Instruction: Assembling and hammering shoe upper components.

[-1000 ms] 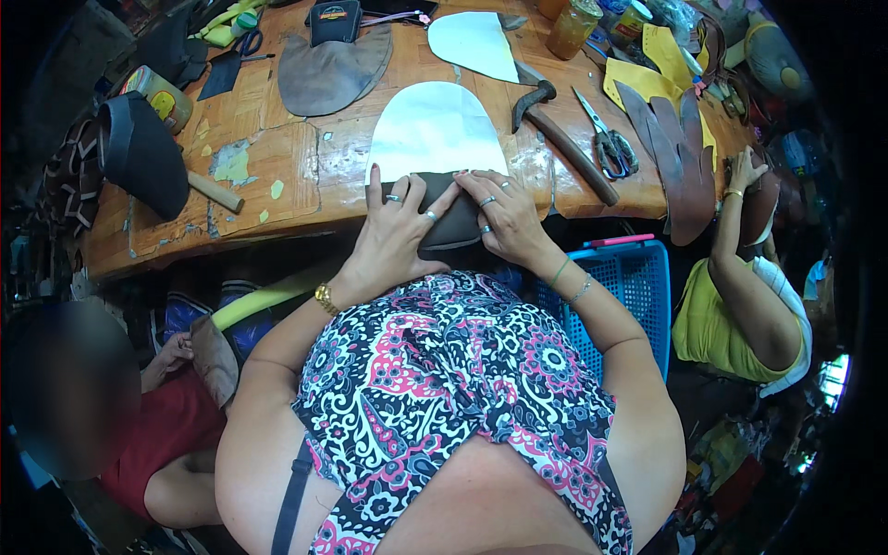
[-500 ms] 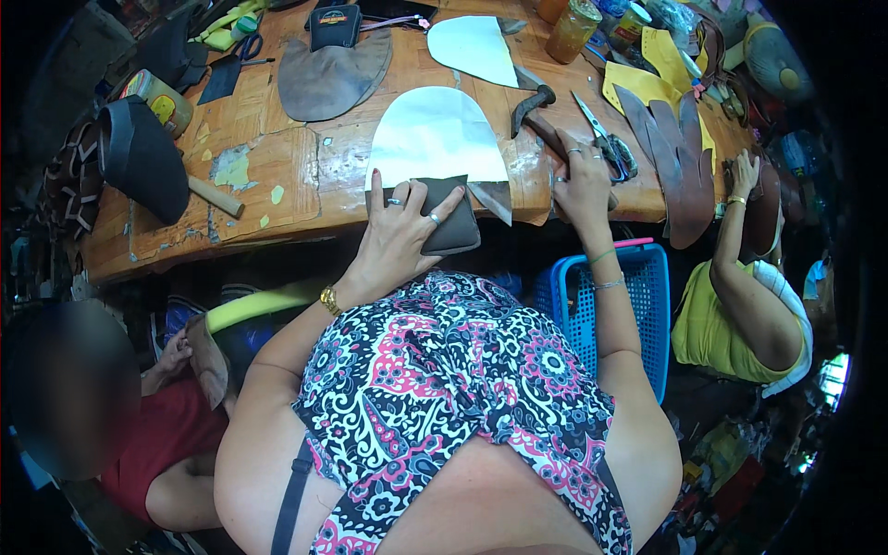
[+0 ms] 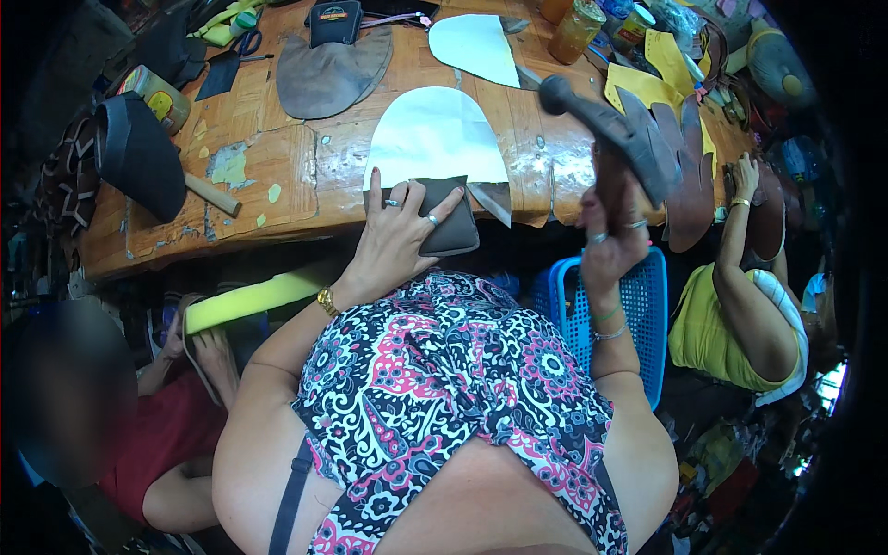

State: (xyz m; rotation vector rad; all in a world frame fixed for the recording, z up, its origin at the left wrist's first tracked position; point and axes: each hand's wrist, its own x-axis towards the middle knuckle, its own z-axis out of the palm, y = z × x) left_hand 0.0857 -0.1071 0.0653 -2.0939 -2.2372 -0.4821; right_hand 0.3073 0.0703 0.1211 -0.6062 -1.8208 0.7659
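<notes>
My left hand (image 3: 398,227) lies over a dark grey, leather-like piece (image 3: 450,233) at the table's near edge. Its fingers are spread across the top, with the thumb by the near side, holding the piece in place. That piece overlaps the straight lower edge of a white rounded panel (image 3: 437,129). A dark triangular corner (image 3: 493,201) sticks out beside it. My right hand (image 3: 612,227) is closed around the handle of a hammer (image 3: 606,129), lifted above the table's front edge. The dark metal head is tilted, slightly blurred, with its round face toward the far left.
Scissors (image 3: 248,42), jars (image 3: 575,30), brown leather pieces (image 3: 333,74) and yellow pieces (image 3: 664,65) lie on the wooden table (image 3: 277,171). A dark curved piece with a wooden handle (image 3: 213,194) is at left. A blue basket (image 3: 652,324) stands below my right arm. Co-workers sit both sides.
My right hand has picked the hammer up off the table and raised it toward me. My left hand stays on the grey piece. The left co-worker's yellow strip has shifted.
</notes>
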